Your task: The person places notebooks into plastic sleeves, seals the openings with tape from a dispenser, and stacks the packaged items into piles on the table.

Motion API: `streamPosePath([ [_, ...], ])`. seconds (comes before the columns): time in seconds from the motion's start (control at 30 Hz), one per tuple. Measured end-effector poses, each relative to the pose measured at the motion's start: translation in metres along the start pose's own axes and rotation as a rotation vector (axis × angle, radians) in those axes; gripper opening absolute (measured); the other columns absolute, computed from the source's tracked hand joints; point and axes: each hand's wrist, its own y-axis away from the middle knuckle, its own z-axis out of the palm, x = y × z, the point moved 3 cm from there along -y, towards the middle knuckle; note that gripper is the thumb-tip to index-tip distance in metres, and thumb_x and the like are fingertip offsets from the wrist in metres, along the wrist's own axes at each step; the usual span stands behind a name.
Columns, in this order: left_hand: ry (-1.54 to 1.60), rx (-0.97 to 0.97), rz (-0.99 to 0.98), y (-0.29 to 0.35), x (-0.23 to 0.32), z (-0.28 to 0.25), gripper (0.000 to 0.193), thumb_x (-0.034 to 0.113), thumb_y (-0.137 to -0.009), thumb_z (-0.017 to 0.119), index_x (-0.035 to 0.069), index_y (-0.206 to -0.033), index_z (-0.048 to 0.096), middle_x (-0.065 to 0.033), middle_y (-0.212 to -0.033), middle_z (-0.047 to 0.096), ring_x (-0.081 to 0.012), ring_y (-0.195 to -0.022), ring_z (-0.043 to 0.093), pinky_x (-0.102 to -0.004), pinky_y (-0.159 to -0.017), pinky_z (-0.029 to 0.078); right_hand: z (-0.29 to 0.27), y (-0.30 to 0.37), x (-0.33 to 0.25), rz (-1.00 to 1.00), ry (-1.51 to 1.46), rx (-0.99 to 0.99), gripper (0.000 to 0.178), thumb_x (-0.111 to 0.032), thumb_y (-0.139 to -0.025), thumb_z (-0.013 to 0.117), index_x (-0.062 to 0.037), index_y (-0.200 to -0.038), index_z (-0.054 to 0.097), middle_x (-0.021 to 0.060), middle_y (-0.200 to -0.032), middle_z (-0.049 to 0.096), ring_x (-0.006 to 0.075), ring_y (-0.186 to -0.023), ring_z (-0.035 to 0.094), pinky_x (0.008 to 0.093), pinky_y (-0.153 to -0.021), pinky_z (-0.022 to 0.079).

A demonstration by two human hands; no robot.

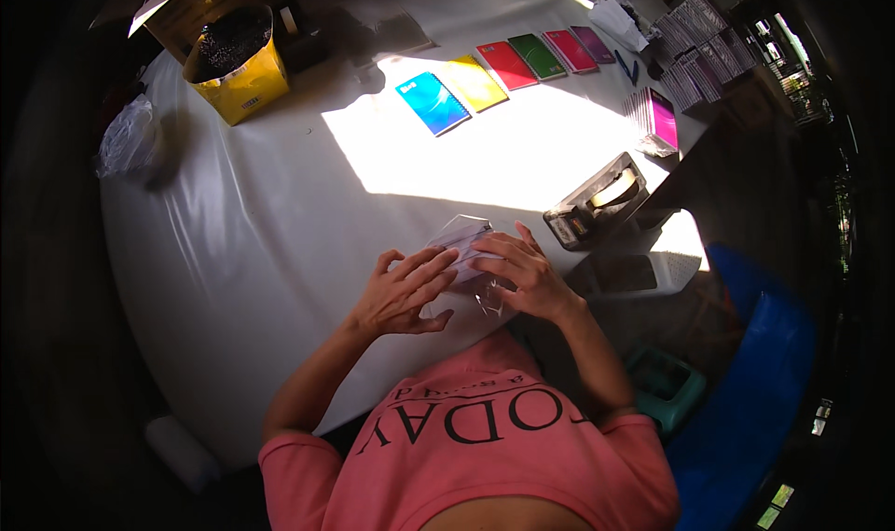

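A small rectangular pack in clear plastic wrap (459, 234) lies on the white-covered table in front of me. My left hand (407, 290) rests on its left side, fingers spread and stretched across the wrap. On the pack's right side lies my right hand (528, 272), its fingers also apart and lightly bent. Loose clear film (490, 300) sticks out below the pack, between my hands. Fingers cover much of the pack, so what is inside cannot be made out. Nearest to my right hand stands a black tape dispenser (597, 203) with a pale roll.
Several spiral notebooks, from a blue one (432, 104) to a purple one (591, 45), line the far side. A magenta-covered stack (656, 124) and wrapped stacks (704, 48) stand at the right. A yellow box (244, 85) and plastic bag (130, 139) are far left.
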Motion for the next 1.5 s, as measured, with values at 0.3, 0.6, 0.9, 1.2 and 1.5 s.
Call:
streamPosePath([
  [0.3, -0.15, -0.247, -0.086, -0.016, -0.004, -0.021, 0.077, 0.066, -0.06, 0.065, 0.044, -0.131, 0.043, 0.0028, -0.143, 0.034, -0.0238, -0.134, 0.021, -0.056, -0.1, 0.009, -0.025, 0.089, 0.085, 1.0, -0.405, 1.087, 0.033, -0.025, -0.086, 0.065, -0.003, -0.108, 0.053, 0.0076, -0.118, 0.052, 0.0141, -0.099, 0.048, 0.0285, -0.076, 0.04],
  [0.6, -0.419, -0.197, 0.142, -0.009, -0.007, -0.008, 0.083, 0.059, -0.057, 0.069, 0.04, -0.133, 0.041, 0.0089, -0.148, 0.024, -0.0251, -0.139, 0.009, -0.0628, -0.103, -0.006, -0.009, 0.07, 0.121, 1.229, -1.171, 1.008, 0.045, -0.05, -0.076, 0.066, -0.0212, -0.11, 0.063, -0.0031, -0.128, 0.048, 0.0167, -0.126, 0.026, 0.0564, -0.094, 0.017],
  [0.9, -0.096, -0.468, 0.017, -0.022, -0.005, -0.023, 0.09, 0.05, -0.057, 0.071, 0.039, -0.138, 0.032, 0.0098, -0.146, 0.028, -0.0271, -0.14, 0.009, -0.0716, -0.098, -0.002, 0.016, 0.089, 0.096, 1.074, -0.316, 1.039, 0.018, -0.027, -0.081, 0.068, -0.0127, -0.091, 0.071, -0.0013, -0.137, 0.042, 0.0191, -0.123, 0.036, 0.0527, -0.1, 0.02],
  [1.2, -0.11, -0.553, -0.054, -0.025, -0.005, -0.033, 0.096, 0.05, -0.053, 0.076, 0.055, -0.135, 0.027, 0.0111, -0.144, 0.03, -0.0353, -0.139, 0.001, -0.0739, -0.097, -0.003, -0.041, 0.011, -0.01, 0.519, -0.522, 0.36, 0.031, 0.001, -0.085, 0.057, -0.0097, -0.114, 0.062, 0.006, -0.074, 0.065, 0.0063, -0.056, 0.054, 0.0181, -0.05, 0.042],
  [1.5, -0.122, -0.611, -0.063, -0.027, -0.006, -0.037, 0.09, 0.045, -0.053, 0.078, 0.056, -0.13, 0.034, 0.0066, -0.15, 0.02, -0.0372, -0.139, -0.006, -0.0747, -0.097, -0.003, -0.042, -0.09, -0.039, 0.402, -0.387, -0.448, 0.097, -0.02, -0.074, 0.073, -0.015, -0.147, 0.009, 0.0089, -0.069, 0.063, 0.0188, -0.062, 0.06, 0.0312, -0.065, 0.048],
])
